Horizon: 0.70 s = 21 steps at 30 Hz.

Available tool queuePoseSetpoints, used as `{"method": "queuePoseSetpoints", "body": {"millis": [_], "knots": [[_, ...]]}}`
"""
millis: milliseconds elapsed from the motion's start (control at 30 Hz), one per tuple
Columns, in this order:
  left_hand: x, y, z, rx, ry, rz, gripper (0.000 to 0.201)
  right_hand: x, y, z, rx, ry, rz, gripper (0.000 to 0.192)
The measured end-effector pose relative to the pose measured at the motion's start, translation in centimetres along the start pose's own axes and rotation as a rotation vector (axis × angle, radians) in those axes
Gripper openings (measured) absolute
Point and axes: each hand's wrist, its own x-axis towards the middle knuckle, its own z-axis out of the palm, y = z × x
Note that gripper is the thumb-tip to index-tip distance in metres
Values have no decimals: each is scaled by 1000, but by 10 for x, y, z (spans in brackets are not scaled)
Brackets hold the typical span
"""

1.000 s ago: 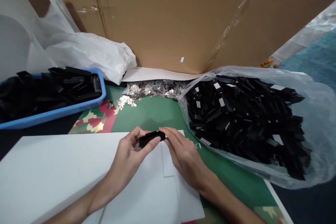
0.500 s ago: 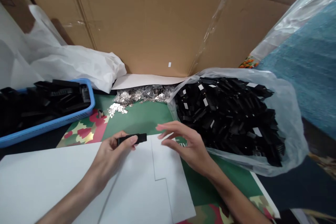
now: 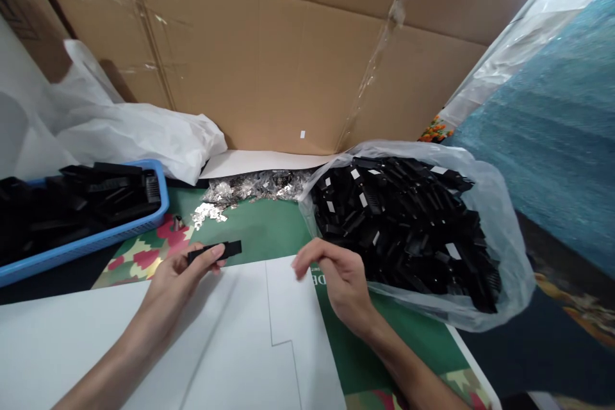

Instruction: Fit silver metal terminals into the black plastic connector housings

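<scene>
My left hand (image 3: 175,274) grips a slim black plastic part (image 3: 229,248) by its near end, holding it just above the far edge of the white sheets (image 3: 230,333). My right hand (image 3: 336,274) hovers near the sheets' right edge with fingers loosely curled and nothing in it. It is close to the mouth of a clear plastic bag (image 3: 504,250) heaped with several black plastic parts (image 3: 403,224).
A blue basket (image 3: 96,240) of black parts stands at the left. Small shiny metal pieces (image 3: 250,187) lie in a heap at the back on the green mat (image 3: 269,230). A cardboard wall (image 3: 288,64) and white plastic bag (image 3: 144,134) close off the back.
My right hand let go of the black part and drew back toward the bag. My left hand carried the part leftward. The view shifted right.
</scene>
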Motion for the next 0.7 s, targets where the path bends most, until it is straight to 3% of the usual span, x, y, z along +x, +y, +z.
{"method": "queuePoseSetpoints", "body": {"millis": [100,267,333,400,500,567,633,700], "knots": [[1,0,-5,-15,-52,-112,42,-6,1,0,-191,83,-118,38],[-1,6,-5,105,-261,-45,43,-9,-6,7,-446,-85,-47,24],[-2,5,-1,120,-343,-11,44,-10,-5,14,-578,-161,-83,60],[-5,2,5,86,-433,13,42,-13,0,22,-682,-246,-180,78],[-8,-2,9,79,-576,37,39,-15,9,36,-809,-324,-380,57],[-8,-3,7,102,-609,68,39,-12,11,41,-883,-317,-498,43],[-5,-4,3,158,-571,124,40,-3,7,36,-933,-255,-575,37],[0,-6,-4,283,-421,222,47,12,-3,17,-955,-115,-607,34]]}}
